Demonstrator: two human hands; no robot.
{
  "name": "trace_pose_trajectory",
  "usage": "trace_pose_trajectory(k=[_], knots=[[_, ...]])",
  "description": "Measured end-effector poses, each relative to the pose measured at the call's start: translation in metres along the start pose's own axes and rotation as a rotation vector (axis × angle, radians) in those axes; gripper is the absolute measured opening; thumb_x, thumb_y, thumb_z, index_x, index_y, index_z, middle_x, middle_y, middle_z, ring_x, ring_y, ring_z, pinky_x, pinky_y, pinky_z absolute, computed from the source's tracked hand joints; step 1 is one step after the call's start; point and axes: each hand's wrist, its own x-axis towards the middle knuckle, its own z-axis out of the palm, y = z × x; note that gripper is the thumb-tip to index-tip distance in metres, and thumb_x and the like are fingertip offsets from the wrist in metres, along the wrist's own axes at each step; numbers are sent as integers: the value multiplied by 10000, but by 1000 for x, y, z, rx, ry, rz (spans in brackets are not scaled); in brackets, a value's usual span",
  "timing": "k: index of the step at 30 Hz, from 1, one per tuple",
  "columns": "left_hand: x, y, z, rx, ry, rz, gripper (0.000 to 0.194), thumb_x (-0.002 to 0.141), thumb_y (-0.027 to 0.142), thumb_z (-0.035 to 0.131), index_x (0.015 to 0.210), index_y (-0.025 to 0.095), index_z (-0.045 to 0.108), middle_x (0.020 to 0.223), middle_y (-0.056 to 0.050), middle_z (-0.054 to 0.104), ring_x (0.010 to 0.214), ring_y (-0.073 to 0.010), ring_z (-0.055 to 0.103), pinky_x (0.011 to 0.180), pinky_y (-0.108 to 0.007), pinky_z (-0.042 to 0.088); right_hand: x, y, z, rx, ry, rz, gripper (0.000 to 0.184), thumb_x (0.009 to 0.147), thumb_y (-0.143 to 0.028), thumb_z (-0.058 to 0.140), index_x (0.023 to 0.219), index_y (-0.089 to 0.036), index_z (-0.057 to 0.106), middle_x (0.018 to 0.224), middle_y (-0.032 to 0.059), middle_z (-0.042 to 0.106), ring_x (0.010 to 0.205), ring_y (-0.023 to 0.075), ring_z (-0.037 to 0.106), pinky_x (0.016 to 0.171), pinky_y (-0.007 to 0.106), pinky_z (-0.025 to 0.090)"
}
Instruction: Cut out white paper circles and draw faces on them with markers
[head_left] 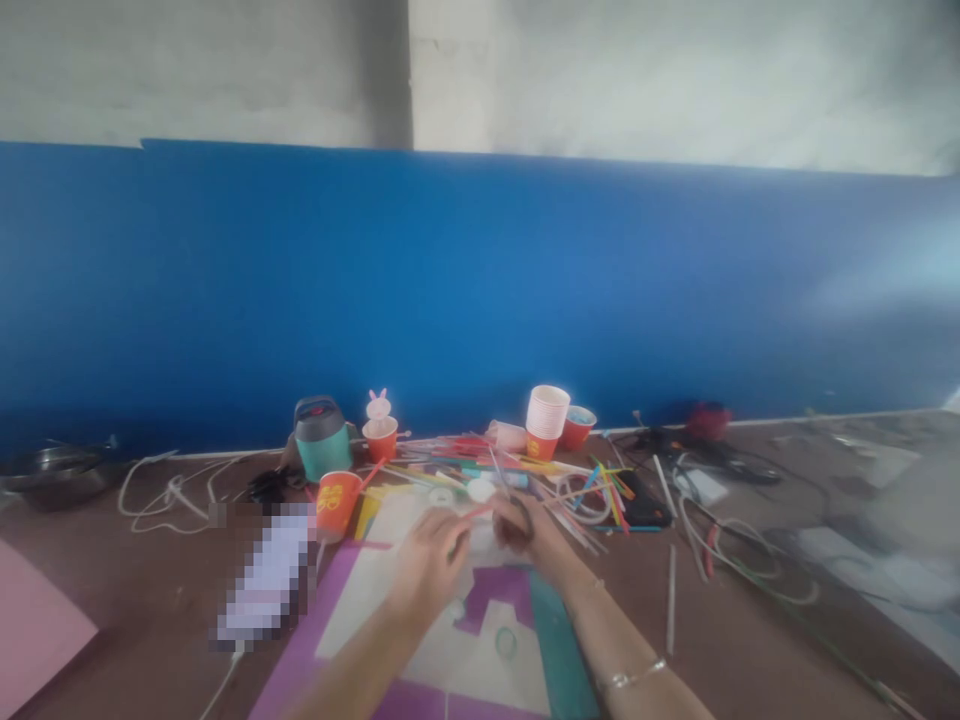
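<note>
My left hand (433, 560) is closed, its fingers pinching a thin red strip (478, 512) that reaches across towards the other hand. In my right hand (536, 540) is a pair of scissors; a dark handle loop (527, 521) shows at the fingers, and the blades (497, 468) point up and away. Whether the blades touch the strip is too blurred to tell. Under both hands lie white paper (375, 600), purple sheets (495, 592) and a teal sheet (559, 640). A small green ring (506, 642) rests on the white paper.
Behind the hands are a pile of coloured strips (600, 490), a stack of paper cups (548, 415), an orange cup (337, 505) and a teal jar (322, 445). A blurred-out device (270, 580) with a cable lies left; cables (750, 540) lie right. A blue wall panel (480, 290) stands behind.
</note>
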Motion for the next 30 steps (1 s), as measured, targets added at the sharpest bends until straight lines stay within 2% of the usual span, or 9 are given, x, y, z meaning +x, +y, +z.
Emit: trace_pose_trajectory(k=[3,5,7,9,14,17,20,25,30], knots=[[-6,-2,4,-145,37,16,237,868,234,435,878,205,671,884,-96,675,880,-228,577,847,-419,446,5,7,8,-50,46,5,255,583,-351,762,711,-177,627,457,-50,531,340,76,439,319,170,253],[-6,-6,9,-251,74,-54,226,858,258,447,942,202,649,911,-97,665,862,-214,585,806,-392,466,9,12,12,-51,73,-23,275,535,-325,782,705,-183,618,444,-65,501,324,72,413,314,174,253],[-3,-13,14,-364,104,-186,289,872,301,416,1057,172,597,880,-93,653,758,-183,595,670,-324,486,11,16,16,-41,91,-63,268,528,-313,783,696,-198,609,462,-67,495,347,75,403,330,186,279],[1,-19,18,-474,92,-330,353,885,383,401,1069,140,579,740,-51,630,569,-139,553,494,-246,424,9,17,19,-34,97,-100,256,520,-286,788,676,-213,599,510,-52,521,404,94,432,367,203,325],[12,-26,20,-679,-15,-536,369,671,504,674,615,154,572,451,58,456,375,-69,364,375,-194,239,3,17,26,-56,104,-169,246,519,-261,790,659,-223,592,572,-31,550,489,118,464,427,220,361],[14,-23,15,-788,-39,-602,354,605,456,731,546,160,546,405,67,429,360,-59,322,378,-195,205,2,14,26,-63,177,-207,251,543,-295,785,697,-233,596,579,-28,545,485,123,458,433,233,371],[14,-20,9,-901,44,-653,352,623,462,710,532,156,561,413,63,427,396,-61,339,408,-195,235,2,9,26,-78,219,-184,277,557,-328,782,739,-238,594,552,-37,536,419,104,407,399,233,332],[17,-17,2,-1103,285,-742,333,604,474,710,662,158,622,647,-1,602,569,-94,511,546,-210,405,-6,0,33,-119,29,-93,245,628,-366,740,732,-214,578,539,-38,527,443,105,429,440,236,354],[18,-5,1,-1261,336,-830,339,589,421,757,776,156,656,821,-53,675,715,-142,610,605,-230,473,-14,7,44,-214,-123,-11,179,692,-278,670,809,-191,567,541,-68,468,475,84,406,453,202,322]])
